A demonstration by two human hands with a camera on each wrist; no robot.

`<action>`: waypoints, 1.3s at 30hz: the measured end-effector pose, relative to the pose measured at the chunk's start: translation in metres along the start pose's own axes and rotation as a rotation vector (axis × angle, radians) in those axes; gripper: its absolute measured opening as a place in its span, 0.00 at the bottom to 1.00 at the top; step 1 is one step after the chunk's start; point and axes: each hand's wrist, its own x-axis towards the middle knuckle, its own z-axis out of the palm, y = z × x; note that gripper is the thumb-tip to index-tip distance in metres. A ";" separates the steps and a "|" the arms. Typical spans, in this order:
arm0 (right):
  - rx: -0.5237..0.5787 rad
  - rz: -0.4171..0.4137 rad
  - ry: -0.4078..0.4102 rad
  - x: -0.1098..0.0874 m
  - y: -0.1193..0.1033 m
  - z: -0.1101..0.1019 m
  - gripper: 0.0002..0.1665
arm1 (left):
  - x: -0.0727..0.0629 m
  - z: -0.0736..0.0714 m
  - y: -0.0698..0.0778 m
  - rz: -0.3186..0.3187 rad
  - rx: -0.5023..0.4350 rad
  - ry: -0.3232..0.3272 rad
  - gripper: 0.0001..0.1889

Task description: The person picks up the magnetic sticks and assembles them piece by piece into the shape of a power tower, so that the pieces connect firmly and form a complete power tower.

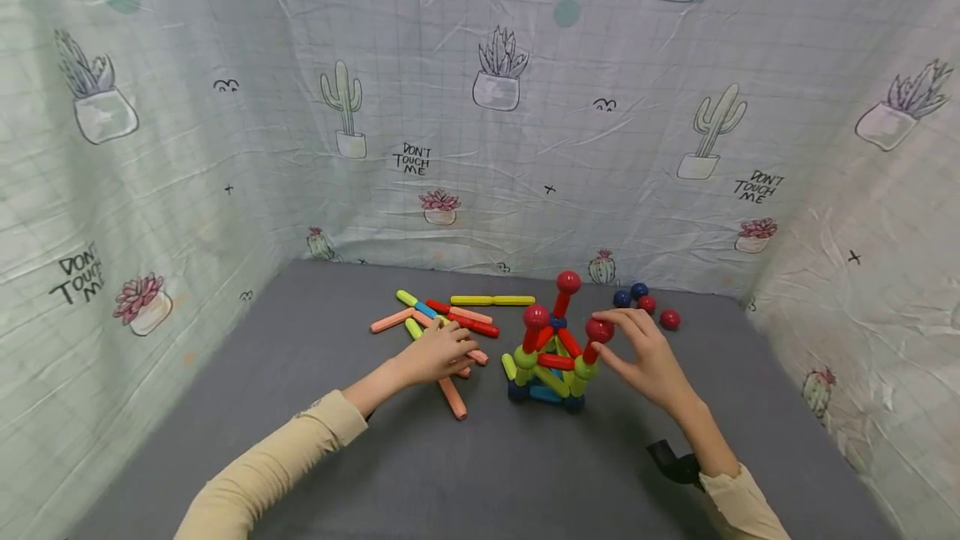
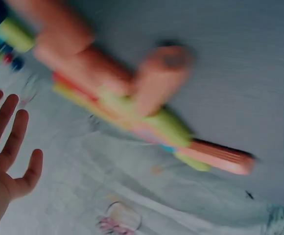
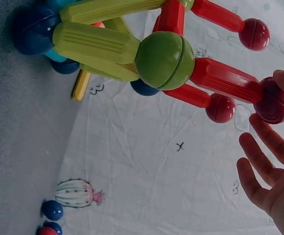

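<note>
A small frame of magnetic rods and balls stands on the table, with blue balls at its base, a green ball (image 3: 164,59) at a corner and red rods above. Three red rods point up from it, each topped by a red ball. My right hand (image 1: 651,365) pinches the nearest right red ball (image 3: 274,102) between thumb and index finger, on the end of its red rod (image 3: 225,80). My left hand (image 1: 435,354), fingers loosely bent and holding nothing, hovers over loose orange rods (image 1: 452,398) left of the frame.
Behind my left hand lie more loose rods, among them a yellow pair (image 1: 492,300) and a red rod (image 1: 474,324). Several loose blue and red balls, one a red ball (image 1: 670,320), rest at the back right. A printed curtain (image 1: 525,157) borders the grey table (image 1: 465,473).
</note>
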 end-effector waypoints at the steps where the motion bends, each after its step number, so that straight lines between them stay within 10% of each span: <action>1: 0.003 0.009 -0.003 -0.001 0.000 0.000 0.27 | -0.006 0.003 -0.001 0.027 0.023 -0.034 0.11; 9: -0.012 -0.002 0.015 -0.005 0.002 0.001 0.28 | -0.045 0.016 0.007 0.219 0.277 -0.099 0.10; 19: -0.021 0.013 -0.008 -0.008 0.002 0.000 0.29 | -0.041 0.025 0.016 0.272 0.513 -0.096 0.07; 39: -0.048 0.002 -0.026 -0.001 0.002 0.004 0.29 | 0.045 -0.066 0.080 0.452 0.640 0.305 0.10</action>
